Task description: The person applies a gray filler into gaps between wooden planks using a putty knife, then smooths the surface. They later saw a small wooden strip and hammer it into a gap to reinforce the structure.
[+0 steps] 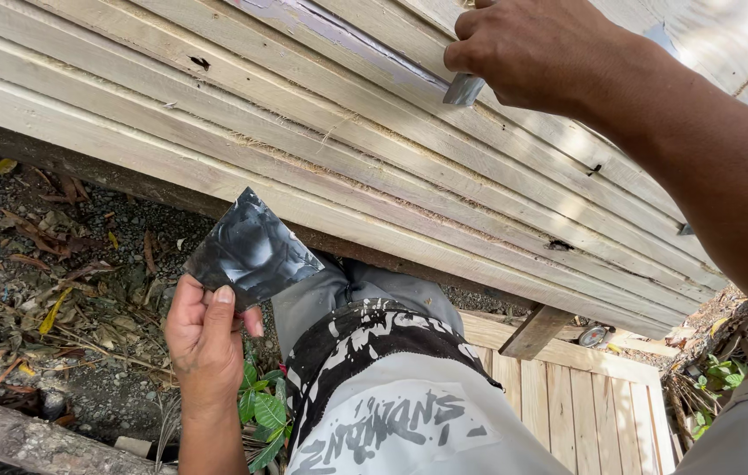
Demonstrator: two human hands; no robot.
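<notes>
Against the stack of pale wooden planks (304,149) that fills the upper part of the view, we see the right hand (532,48) curled closed around a small grey metal blade (464,90), whose flat end pokes out below the fingers and touches the face of one plank. A greyish smear (339,35) runs along that same plank, up and to the left of the blade.

Below the lower edge of the planks, the left hand (207,339) is closed on a dark, shiny, crumpled square sheet (251,251), pinching its lower corner between thumb and fingers; the sheet stands up in front of the planks' bottom edge without touching them, as far as we can tell.

Under the planks, to the left, lies gravelly ground with dry leaves (66,264), and a green leafy plant (260,413) sits just beside the left wrist. Right of that hand we see the person's grey trouser leg (330,295) and a white printed shirt (400,413). Further right, below the planks, a slatted wooden panel (585,396) lies flat.
</notes>
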